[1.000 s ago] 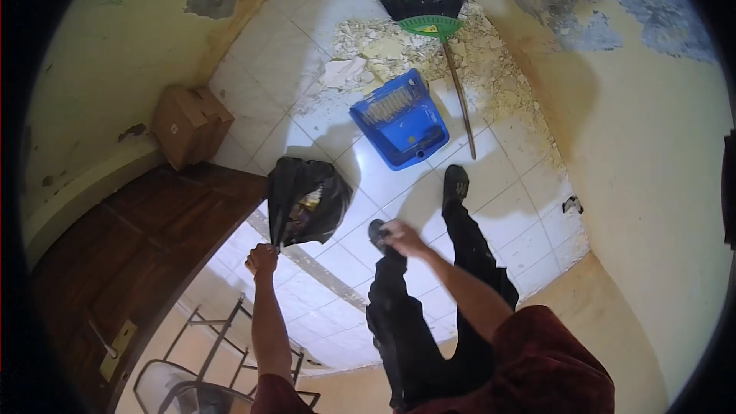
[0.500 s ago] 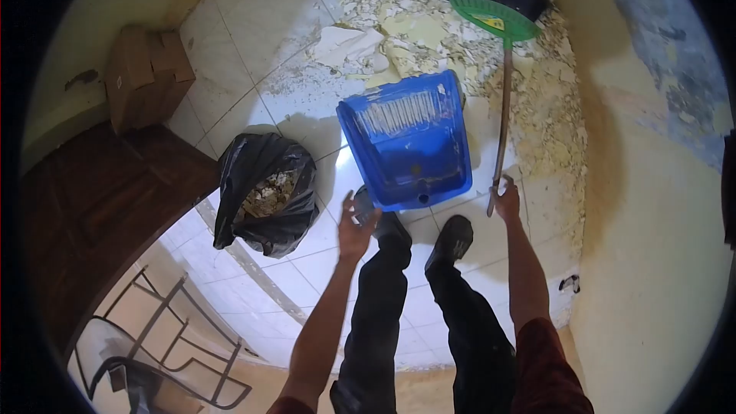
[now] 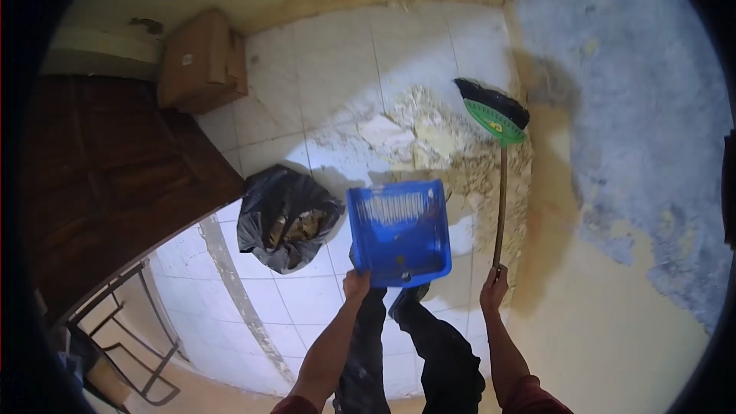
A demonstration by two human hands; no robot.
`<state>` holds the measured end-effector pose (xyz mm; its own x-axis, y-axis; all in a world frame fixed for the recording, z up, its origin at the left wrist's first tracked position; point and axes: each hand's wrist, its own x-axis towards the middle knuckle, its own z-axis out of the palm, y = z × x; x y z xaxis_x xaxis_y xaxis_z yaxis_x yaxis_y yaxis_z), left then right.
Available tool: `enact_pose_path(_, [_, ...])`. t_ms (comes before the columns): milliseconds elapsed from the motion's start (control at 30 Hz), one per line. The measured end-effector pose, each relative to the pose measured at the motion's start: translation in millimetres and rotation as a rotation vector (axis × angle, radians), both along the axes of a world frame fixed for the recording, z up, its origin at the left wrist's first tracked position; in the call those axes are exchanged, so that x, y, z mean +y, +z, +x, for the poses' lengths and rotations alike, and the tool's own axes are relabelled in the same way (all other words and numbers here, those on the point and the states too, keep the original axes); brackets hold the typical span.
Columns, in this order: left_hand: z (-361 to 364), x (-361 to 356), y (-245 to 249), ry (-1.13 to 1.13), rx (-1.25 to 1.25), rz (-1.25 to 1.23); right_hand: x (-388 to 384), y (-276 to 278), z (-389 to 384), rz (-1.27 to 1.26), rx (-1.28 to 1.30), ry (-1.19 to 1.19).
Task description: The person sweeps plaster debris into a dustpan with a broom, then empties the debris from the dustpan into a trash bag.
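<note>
My left hand [image 3: 356, 284] is closed on the near left corner of a blue dustpan [image 3: 400, 241], whose ribbed lip faces away from me. The pan holds little beyond a few specks. My right hand [image 3: 494, 288] grips the end of the wooden handle of a broom [image 3: 501, 199]. Its green head and black bristles rest at the far right, over the edge of the debris. Flaked plaster debris [image 3: 437, 134] lies on the tiles beyond the dustpan and along the right wall.
A black trash bag [image 3: 264, 215] with debris inside stands left of the dustpan. Behind it are a cardboard box [image 3: 195, 65] and a dark wooden door [image 3: 115, 176]. A metal frame [image 3: 126, 337] is at lower left. The peeling wall [image 3: 644, 146] borders the right side.
My left hand, open beside the dustpan before, has closed on its corner. The view has tilted up, showing more of the far wall. My right hand still holds the broom.
</note>
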<state>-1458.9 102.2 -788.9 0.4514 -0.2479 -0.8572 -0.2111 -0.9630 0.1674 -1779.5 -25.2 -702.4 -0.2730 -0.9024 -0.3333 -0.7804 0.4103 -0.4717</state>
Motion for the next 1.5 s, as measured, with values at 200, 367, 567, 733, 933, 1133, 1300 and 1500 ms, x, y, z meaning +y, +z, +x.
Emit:
enact_pose_path(200, [35,-22,125,0.169,0.042,-0.089,-224,28,57,-0.09,0.147,0.476])
enact_pose_path(367, [-1,11,114,0.489,0.153,-0.31,-436,-13,184,0.094,0.364,0.699])
enact_pose_path(567, [-45,-2,140,0.576,0.187,-0.538,-459,-72,127,0.217,0.436,0.795])
enact_pose_path(733, [-64,15,154,0.041,-0.433,-0.531,-373,57,1,0.287,0.425,0.805])
enact_pose_path(933, [-75,16,192,0.026,-0.54,-0.303,-374,158,79,0.26,0.49,0.927])
enact_pose_path(1133, [-65,-35,204,0.422,-0.123,0.047,-473,79,335,0.182,0.531,1.382])
enact_pose_path(1300, [-53,-42,190,0.178,-0.341,-0.068,-480,12,506,-0.226,0.665,1.623])
enact_pose_path(1500, [-14,-65,200,0.152,-0.222,0.03,-537,-41,445,-0.135,0.703,1.483])
